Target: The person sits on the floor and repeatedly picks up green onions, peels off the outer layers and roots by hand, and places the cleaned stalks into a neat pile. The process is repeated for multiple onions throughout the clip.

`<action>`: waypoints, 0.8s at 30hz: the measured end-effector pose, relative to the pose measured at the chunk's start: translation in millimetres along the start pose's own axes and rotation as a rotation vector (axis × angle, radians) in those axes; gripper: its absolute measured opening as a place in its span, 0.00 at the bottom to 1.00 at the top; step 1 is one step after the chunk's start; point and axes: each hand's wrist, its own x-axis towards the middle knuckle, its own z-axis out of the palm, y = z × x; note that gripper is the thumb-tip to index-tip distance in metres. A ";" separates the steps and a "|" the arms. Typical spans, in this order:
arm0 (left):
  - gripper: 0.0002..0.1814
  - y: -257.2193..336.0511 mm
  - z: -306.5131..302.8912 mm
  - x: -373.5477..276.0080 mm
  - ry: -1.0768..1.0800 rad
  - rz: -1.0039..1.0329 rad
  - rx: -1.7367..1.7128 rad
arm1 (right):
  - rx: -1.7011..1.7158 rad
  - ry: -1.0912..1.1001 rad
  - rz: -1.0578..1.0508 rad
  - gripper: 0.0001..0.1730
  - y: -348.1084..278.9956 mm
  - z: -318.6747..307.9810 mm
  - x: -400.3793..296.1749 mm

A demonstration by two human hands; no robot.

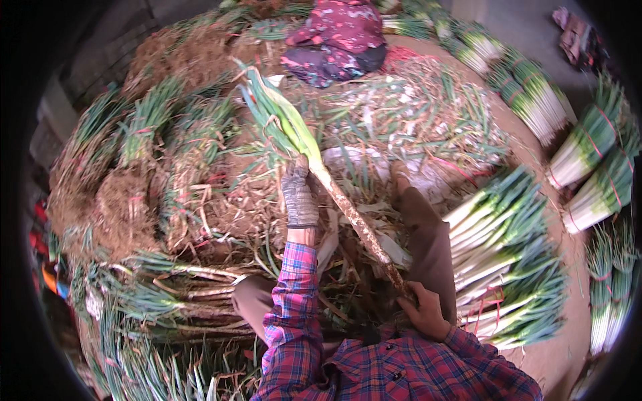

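A long green onion (351, 213) with a soil-caked stalk runs slantwise between my hands, leaves pointing away from me. My left hand (300, 195), in a grey knit glove, grips it just below the green leaves. Bare, my right hand (426, 311) closes around the root end near my lap. To my left lie unpeeled long green onions (210, 295) with dirty stalks, beside my bent knee. Right of my leg is a pile of peeled long green onions (494, 260) with clean white stalks, red ties (484, 308) lying on it.
Torn leaves and peelings (416, 110) cover the ground ahead. Soil-covered bundles (133, 200) stand at the left. Tied clean bundles (592, 145) line the right side. Another person (341, 40) in patterned clothes sits at the far side.
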 end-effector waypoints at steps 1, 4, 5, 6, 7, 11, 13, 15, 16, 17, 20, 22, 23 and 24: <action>0.11 20.7 1.4 0.7 -0.002 0.097 -0.013 | -0.014 0.000 -0.027 0.21 0.6 8.4 3.1; 0.13 101.7 -17.7 -12.9 0.004 0.338 0.264 | -0.089 -0.071 -0.133 0.25 -6.2 35.3 14.6; 0.14 124.3 -25.4 -21.2 0.070 0.485 0.353 | -0.045 -0.078 -0.243 0.27 -10.8 47.5 24.1; 0.16 151.3 -37.4 -27.4 0.168 0.532 0.564 | 0.045 -0.183 -0.158 0.24 -16.9 65.9 38.3; 0.17 172.8 -50.5 -33.2 0.177 0.673 0.528 | 0.134 -0.232 -0.254 0.22 -24.0 80.9 50.3; 0.16 223.5 -136.2 -24.8 0.123 0.743 0.521 | 0.425 -0.259 -0.475 0.17 -60.2 182.4 118.5; 0.16 241.2 -218.5 -14.8 0.244 0.689 0.560 | 0.269 -0.427 -0.670 0.22 -71.0 234.8 147.4; 0.15 261.6 -303.7 8.4 0.567 0.690 0.566 | 0.190 -0.439 -0.688 0.26 -69.4 283.3 162.5; 0.16 269.3 -348.8 9.4 0.657 0.695 0.573 | 0.122 -0.552 -0.592 0.26 -59.7 298.4 167.4; 0.17 270.1 -390.7 13.9 0.800 0.658 0.773 | -0.025 -0.635 -0.478 0.26 -43.5 307.2 178.3; 0.24 240.0 -484.3 4.0 1.061 0.357 1.186 | 0.100 -0.629 -0.130 0.20 10.9 314.4 190.3; 0.28 177.5 -519.3 -12.0 1.103 -0.155 1.749 | 0.143 -0.460 -0.045 0.18 48.6 299.0 203.4; 0.28 145.2 -530.9 -20.8 1.060 -0.423 1.925 | 0.155 -0.417 0.082 0.16 61.9 293.4 213.1; 0.28 114.9 -538.6 -29.0 0.984 -0.492 2.131 | 0.136 -0.302 0.027 0.14 73.7 290.3 227.9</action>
